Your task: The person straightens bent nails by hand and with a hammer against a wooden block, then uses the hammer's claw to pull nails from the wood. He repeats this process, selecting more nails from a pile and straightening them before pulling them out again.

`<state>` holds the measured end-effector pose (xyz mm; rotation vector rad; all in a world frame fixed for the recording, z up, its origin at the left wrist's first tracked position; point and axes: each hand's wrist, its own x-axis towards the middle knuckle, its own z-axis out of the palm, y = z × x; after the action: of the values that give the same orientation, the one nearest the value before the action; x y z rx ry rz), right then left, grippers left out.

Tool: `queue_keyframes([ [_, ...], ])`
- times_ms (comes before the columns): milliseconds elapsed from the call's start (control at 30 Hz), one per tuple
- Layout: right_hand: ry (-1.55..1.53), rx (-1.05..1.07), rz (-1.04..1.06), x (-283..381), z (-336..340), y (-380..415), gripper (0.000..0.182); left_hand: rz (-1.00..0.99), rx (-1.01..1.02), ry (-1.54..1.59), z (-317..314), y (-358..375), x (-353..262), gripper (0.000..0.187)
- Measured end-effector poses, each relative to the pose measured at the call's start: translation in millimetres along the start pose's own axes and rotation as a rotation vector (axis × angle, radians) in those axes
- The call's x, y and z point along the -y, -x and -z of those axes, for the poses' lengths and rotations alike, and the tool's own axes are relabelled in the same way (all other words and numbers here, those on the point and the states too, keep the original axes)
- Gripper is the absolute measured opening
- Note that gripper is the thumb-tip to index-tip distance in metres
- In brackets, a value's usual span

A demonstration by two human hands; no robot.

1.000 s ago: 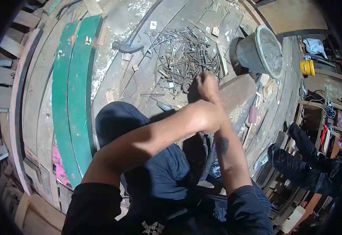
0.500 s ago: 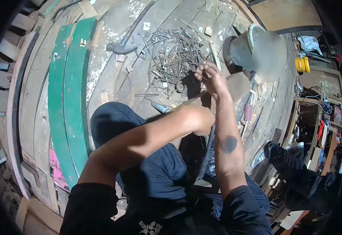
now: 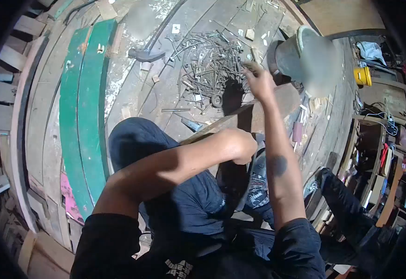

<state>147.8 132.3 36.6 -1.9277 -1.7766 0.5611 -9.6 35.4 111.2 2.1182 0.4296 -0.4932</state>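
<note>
My right hand [image 3: 259,80] reaches over the right edge of a pile of nails and bolts [image 3: 212,63]. Its fingers are partly stretched, with a gap between them, and I make out nothing in them. My left hand [image 3: 242,148] is closed in a fist near a thick wooden beam [image 3: 284,100], its forearm crossing in front of my body. Whatever that fist holds is hidden; a dark bar-like shape [image 3: 246,188] runs below it. A metal ring [image 3: 216,100] lies at the near edge of the pile.
A hammer [image 3: 146,56] lies left of the pile. Green planks [image 3: 91,100] stretch along the left side. A bucket [image 3: 290,56] stands to the right, with a yellow pail [image 3: 362,76] farther off. Wood scraps lie about the plank floor [image 3: 133,88].
My right hand has moved slightly forward and right, its fingers stretching out more towards the pile. My left fist stays almost in place. The view has shifted a little.
</note>
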Motion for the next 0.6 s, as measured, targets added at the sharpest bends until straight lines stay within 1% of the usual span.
queue_keyframes([
  [33,-0.012,0.196,-0.035,-7,-18,2,0.034,-0.038,-0.005,-0.017,2,4,-1,0.028],
  [67,0.121,0.136,0.097,-6,-33,17,0.037,-0.076,-0.01,-0.034,3,7,-2,0.031],
  [100,0.205,0.122,0.121,-5,-46,25,0.038,-0.028,-0.016,-0.001,-2,2,1,0.032],
  [133,0.291,0.108,0.147,-3,-54,29,0.04,-0.021,-0.017,-0.001,2,6,2,0.032],
  [167,0.271,0.175,0.069,-4,-55,29,0.033,-0.006,-0.017,0.001,6,11,3,0.034],
  [200,0.267,0.18,0.071,-4,-57,29,0.033,0.006,-0.016,0.003,8,14,5,0.035],
  [267,0.322,0.176,0.034,-14,-52,32,0.022,0.007,0.006,0.006,11,10,6,0.037],
  [300,0.353,0.166,0.014,-18,-48,33,0.018,0.038,-0.005,0.025,13,10,7,0.038],
  [333,0.36,0.158,0.012,-18,-42,34,0.018,0.07,-0.018,0.044,18,13,9,0.038],
  [367,0.298,0.096,0.002,-18,-37,38,0.017,0.041,-0.028,0.037,22,17,10,0.039],
  [400,0.236,0.034,-0.004,-16,-32,40,0.017,0.054,-0.074,0.054,26,22,13,0.039],
  [433,0.24,0.029,-0.003,-14,-27,42,0.017,0.073,-0.121,0.044,29,24,18,0.039],
  [467,0.021,-0.004,-0.093,-13,-21,44,0.017,0.09,-0.167,0.032,33,24,24,0.038],
  [533,-0.415,-0.083,-0.271,-12,-4,52,0.019,0.165,-0.391,0.053,39,21,43,0.035],
  [567,-0.502,-0.101,-0.3,-5,7,61,0.021,0.174,-0.506,0.076,43,15,51,0.033],
  [600,-0.624,-0.168,-0.294,3,14,72,0.019,0.183,-0.619,0.103,45,10,56,0.031],
])
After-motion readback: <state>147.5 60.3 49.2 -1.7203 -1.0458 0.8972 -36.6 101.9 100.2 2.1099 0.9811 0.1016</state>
